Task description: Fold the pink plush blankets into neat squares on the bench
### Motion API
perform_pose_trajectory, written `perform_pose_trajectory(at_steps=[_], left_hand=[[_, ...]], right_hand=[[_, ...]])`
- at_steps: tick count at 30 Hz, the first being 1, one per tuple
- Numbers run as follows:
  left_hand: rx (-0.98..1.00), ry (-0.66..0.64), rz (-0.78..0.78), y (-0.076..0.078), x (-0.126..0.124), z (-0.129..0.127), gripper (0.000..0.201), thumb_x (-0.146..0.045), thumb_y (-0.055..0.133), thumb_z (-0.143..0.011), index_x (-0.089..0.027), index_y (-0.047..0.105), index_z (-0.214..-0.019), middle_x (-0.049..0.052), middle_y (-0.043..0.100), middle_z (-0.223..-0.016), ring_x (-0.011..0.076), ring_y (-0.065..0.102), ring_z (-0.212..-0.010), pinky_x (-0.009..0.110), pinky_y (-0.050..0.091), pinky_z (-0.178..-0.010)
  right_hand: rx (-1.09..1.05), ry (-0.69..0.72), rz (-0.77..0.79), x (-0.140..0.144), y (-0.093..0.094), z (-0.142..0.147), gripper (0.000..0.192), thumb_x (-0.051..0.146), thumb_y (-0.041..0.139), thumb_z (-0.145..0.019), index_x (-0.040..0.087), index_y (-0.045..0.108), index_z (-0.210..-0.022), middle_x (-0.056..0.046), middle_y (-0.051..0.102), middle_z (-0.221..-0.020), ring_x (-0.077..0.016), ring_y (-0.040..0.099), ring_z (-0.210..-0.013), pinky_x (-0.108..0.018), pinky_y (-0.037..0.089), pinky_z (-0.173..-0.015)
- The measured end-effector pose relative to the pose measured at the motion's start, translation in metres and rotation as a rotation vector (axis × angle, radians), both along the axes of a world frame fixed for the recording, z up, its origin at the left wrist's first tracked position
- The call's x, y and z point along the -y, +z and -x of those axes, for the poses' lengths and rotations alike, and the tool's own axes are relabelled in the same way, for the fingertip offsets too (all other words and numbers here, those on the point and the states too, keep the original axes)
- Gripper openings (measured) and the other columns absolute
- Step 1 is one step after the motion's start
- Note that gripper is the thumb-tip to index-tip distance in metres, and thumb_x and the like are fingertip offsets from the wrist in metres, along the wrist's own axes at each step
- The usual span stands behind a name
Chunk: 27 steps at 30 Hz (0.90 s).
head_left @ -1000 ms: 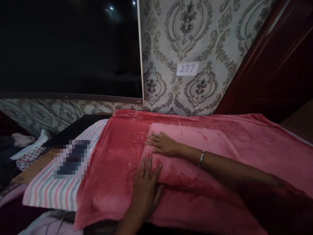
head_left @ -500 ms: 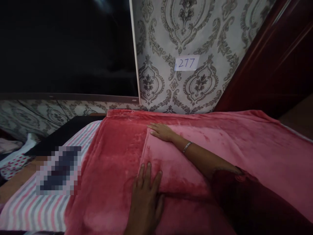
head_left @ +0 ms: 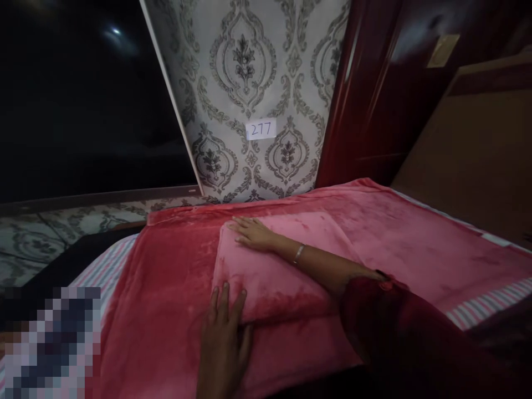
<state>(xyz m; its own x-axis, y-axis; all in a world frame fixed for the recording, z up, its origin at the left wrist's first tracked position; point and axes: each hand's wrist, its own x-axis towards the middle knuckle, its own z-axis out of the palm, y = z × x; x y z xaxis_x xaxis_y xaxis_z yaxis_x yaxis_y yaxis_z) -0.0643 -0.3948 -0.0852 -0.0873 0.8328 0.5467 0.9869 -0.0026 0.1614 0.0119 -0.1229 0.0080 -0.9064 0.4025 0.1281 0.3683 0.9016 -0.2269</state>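
A pink plush blanket point(head_left: 166, 288) lies spread over the surface before me. On it rests a flat, folded rectangle of the same kind of plush cloth point(head_left: 282, 277); whether it joins the blanket below I cannot tell. My right hand point(head_left: 254, 235) lies palm down on the far left corner of this rectangle, fingers outstretched, the arm reaching across from the right with a bangle point(head_left: 298, 254) on the wrist. Near the rectangle's close left corner, my left hand point(head_left: 224, 327) is flat with its fingers spread, the fingertips on the fold's edge.
Striped cloth point(head_left: 490, 302) shows under the blanket at the right and left. A large dark screen point(head_left: 83, 111) stands at the back left. Behind are patterned wallpaper, a paper marked 277 point(head_left: 261, 129) and a dark red glossy panel point(head_left: 369, 94). A pixelated patch covers the lower left.
My view has turned to the right, so the screen, the wall paper and the blanket sit further left. Both hands stay on the folded rectangle in nearly the same places.
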Motion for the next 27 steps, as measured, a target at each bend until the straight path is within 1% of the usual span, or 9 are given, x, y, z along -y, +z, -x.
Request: perform_pose_trajectory(at_steps=[3, 7, 9, 11, 13, 15, 18, 23, 27], left_hand=[[0.001, 0.01, -0.025, 0.005, 0.001, -0.001, 0.07, -0.016, 0.056, -0.089, -0.032, 0.039, -0.155, 0.01, 0.034, -0.164, 0.0353, 0.026, -0.153, 0.061, 0.038, -0.114], [-0.046, 0.022, -0.086, 0.018, 0.0, -0.018, 0.069, -0.024, 0.058, -0.089, -0.029, 0.039, -0.155, 0.012, 0.037, -0.163, 0.0387, 0.026, -0.152, 0.072, 0.014, -0.119], [-0.077, -0.084, -0.1, 0.027, -0.007, -0.042, 0.07, -0.024, 0.058, -0.088, -0.026, 0.039, -0.155, 0.012, 0.04, -0.161, 0.0366, 0.026, -0.152, 0.068, 0.01, -0.122], [-0.108, -0.266, -0.074, 0.035, -0.022, -0.075, 0.066, -0.023, 0.056, -0.088, -0.022, 0.042, -0.152, 0.012, 0.042, -0.16, 0.0324, 0.028, -0.152, 0.06, 0.013, -0.125], [-0.139, -0.456, 0.005, 0.043, -0.041, -0.112, 0.061, -0.027, 0.056, -0.089, -0.019, 0.046, -0.149, 0.014, 0.042, -0.16, 0.0307, 0.029, -0.152, 0.058, 0.017, -0.125], [-0.155, -0.586, 0.119, 0.047, -0.062, -0.145, 0.064, -0.031, 0.056, -0.09, -0.018, 0.042, -0.152, 0.015, 0.039, -0.161, 0.0314, 0.028, -0.152, 0.061, 0.02, -0.123], [-0.112, -0.624, 0.213, 0.043, -0.084, -0.175, 0.072, -0.039, 0.058, -0.09, -0.022, 0.035, -0.156, 0.014, 0.031, -0.165, 0.0368, 0.023, -0.153, 0.069, 0.019, -0.12], [-0.088, -0.581, 0.226, 0.023, -0.089, -0.183, 0.072, -0.046, 0.057, -0.091, -0.026, 0.035, -0.157, 0.012, 0.023, -0.168, 0.0423, 0.012, -0.155, 0.073, 0.011, -0.12], [-0.122, -0.568, 0.215, 0.021, -0.086, -0.182, 0.069, -0.053, 0.052, -0.093, -0.026, 0.038, -0.156, 0.01, 0.023, -0.168, 0.0407, 0.01, -0.155, 0.069, 0.008, -0.122]], right_hand=[[0.003, 0.015, 0.052, 0.014, 0.001, -0.057, 0.06, 0.056, 0.033, -0.105, 0.032, 0.03, -0.16, -0.007, 0.016, -0.17, -0.0281, 0.015, -0.156, -0.056, 0.013, -0.124], [0.022, -0.023, 0.068, 0.019, -0.001, -0.144, 0.059, 0.056, 0.034, -0.105, 0.032, 0.034, -0.159, -0.007, 0.023, -0.168, -0.0276, 0.017, -0.155, -0.056, 0.011, -0.124], [0.029, -0.068, 0.053, 0.018, -0.001, -0.178, 0.058, 0.056, 0.034, -0.104, 0.033, 0.036, -0.158, -0.006, 0.026, -0.167, -0.0284, 0.017, -0.155, -0.058, 0.01, -0.123], [0.038, -0.104, 0.04, 0.015, -0.001, -0.201, 0.058, 0.058, 0.033, -0.104, 0.033, 0.037, -0.157, -0.006, 0.027, -0.167, -0.0291, 0.016, -0.155, -0.059, 0.01, -0.123], [0.058, -0.12, 0.029, 0.011, -0.001, -0.213, 0.059, 0.058, 0.032, -0.104, 0.034, 0.038, -0.157, -0.005, 0.026, -0.167, -0.0293, 0.016, -0.155, -0.06, 0.01, -0.123], [0.081, -0.125, -0.003, 0.005, -0.002, -0.219, 0.059, 0.058, 0.032, -0.104, 0.033, 0.038, -0.157, -0.005, 0.024, -0.167, -0.0297, 0.015, -0.155, -0.061, 0.008, -0.123], [0.087, -0.126, -0.066, -0.008, -0.009, -0.222, 0.059, 0.057, 0.034, -0.104, 0.032, 0.036, -0.158, -0.006, 0.023, -0.167, -0.0314, 0.015, -0.155, -0.062, 0.006, -0.122], [0.051, -0.121, -0.119, -0.036, -0.026, -0.221, 0.063, 0.059, 0.035, -0.103, 0.031, 0.033, -0.159, -0.007, 0.023, -0.168, -0.0334, 0.013, -0.155, -0.063, 0.007, -0.122], [0.015, -0.179, -0.097, -0.067, -0.032, -0.212, 0.063, 0.061, 0.03, -0.104, 0.032, 0.032, -0.159, -0.006, 0.023, -0.168, -0.035, 0.013, -0.155, -0.065, 0.01, -0.121]])
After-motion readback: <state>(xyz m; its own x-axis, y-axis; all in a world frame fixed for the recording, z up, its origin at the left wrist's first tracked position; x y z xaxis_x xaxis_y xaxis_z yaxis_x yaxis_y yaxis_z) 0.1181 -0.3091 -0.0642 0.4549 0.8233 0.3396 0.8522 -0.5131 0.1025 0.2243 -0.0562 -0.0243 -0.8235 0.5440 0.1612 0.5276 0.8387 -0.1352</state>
